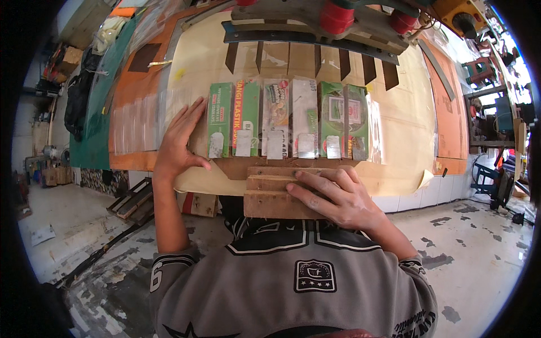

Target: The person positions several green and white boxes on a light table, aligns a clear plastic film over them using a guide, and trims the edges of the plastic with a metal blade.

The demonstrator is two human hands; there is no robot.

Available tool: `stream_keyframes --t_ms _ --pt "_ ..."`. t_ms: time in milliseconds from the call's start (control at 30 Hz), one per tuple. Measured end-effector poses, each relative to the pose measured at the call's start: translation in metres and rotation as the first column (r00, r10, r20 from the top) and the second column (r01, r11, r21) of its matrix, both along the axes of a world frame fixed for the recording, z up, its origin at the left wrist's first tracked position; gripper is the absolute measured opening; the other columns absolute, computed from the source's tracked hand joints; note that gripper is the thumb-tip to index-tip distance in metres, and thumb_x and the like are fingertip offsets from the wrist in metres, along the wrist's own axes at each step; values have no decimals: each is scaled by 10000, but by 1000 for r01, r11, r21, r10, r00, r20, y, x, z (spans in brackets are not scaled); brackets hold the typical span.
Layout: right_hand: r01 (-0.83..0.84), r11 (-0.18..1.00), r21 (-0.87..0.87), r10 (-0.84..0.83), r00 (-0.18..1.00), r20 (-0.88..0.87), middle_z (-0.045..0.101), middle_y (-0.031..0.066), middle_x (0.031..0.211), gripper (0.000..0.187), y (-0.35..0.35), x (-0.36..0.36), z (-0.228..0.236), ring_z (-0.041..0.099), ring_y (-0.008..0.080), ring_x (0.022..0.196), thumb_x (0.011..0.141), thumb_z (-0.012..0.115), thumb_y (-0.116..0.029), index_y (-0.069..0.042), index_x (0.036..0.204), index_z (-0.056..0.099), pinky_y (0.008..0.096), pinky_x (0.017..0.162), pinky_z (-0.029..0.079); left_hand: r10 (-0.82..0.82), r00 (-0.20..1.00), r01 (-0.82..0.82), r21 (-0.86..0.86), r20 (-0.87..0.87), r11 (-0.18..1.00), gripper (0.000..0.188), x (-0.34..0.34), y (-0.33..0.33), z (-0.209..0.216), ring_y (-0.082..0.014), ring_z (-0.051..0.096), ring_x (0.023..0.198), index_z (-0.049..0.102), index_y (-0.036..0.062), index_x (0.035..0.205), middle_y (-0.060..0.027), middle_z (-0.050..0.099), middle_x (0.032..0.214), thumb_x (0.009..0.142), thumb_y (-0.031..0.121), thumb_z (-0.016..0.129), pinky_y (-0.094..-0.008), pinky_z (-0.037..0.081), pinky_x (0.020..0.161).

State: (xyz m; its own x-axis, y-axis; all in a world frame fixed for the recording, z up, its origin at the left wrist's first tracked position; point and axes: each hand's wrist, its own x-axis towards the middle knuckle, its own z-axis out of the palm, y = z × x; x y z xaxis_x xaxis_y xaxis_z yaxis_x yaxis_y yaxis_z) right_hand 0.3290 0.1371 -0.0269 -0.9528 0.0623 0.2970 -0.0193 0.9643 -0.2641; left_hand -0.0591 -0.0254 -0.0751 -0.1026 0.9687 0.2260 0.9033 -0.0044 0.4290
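Observation:
In front of me a row of several narrow packs (246,110), mostly green and printed, stands side by side under clear plastic film. Each has a silvery patch at its near end. My left hand (181,138) lies along the left end of the row, fingers stretched out and thumb spread toward me. At the near edge, my right hand (341,200) has its fingers over a stepped wooden block (270,200), gripping its right part; the thumb is hidden. The block sits just on the near side of the packs, over a brown board (228,168).
Beyond the packs, a metal bar (310,44) carries several dark upright blades under a machine with red parts (336,17). Pale yellow sheeting (403,124) covers the worktop. Clear plastic sheets (135,124) lie at left, and a yellow box with a black knob (463,22) is at far right.

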Motion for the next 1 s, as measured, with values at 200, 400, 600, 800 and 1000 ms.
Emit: stream_keyframes --t_ms 200,400,600,800,1000 --pt "5 1000 -14 -5 1000 0 670 -10 1449 541 2 -1 -1 613 186 1099 875 671 -235 -222 1411 737 350 912 494 -9 1000 9 -2 -2 1000 1463 -3 -1 -1 -411 482 1519 460 -27 1599 -258 526 1608 492 896 712 -557 332 1285" --pt "-14 998 -54 13 999 -30 683 32 1407 544 5 -1 -3 620 202 1051 897 619 -216 -169 1431 715 361 911 499 -6 1000 6 -21 1 1000 1451 -1 -3 5 -401 469 1528 443 -20 1611 -222 524 1623 501 867 740 -561 337 1288" --pt "-33 999 -26 33 999 -19 682 37 1405 556 4 -7 1 621 209 1032 892 621 -215 -168 1439 711 362 904 501 -1 999 1 -1 33 1000 1448 2 -3 4 -396 460 1536 416 -4 1632 -206 509 1640 514 852 756 -565 332 1291" --pt "-30 999 -30 29 1000 -9 677 47 1399 566 0 -10 1 627 212 1066 885 628 -208 -158 1445 702 367 911 502 -4 997 2 22 72 1000 1458 2 -5 3 -386 451 1547 385 30 1661 -182 477 1673 530 880 740 -560 328 1287" --pt "-29 997 -78 29 1000 7 674 46 1392 575 0 -13 2 632 220 1157 878 633 -209 -158 1447 695 381 944 505 3 998 -4 16 64 1000 1455 2 -3 2 -384 457 1543 380 39 1668 -174 476 1676 548 902 725 -560 326 1286"
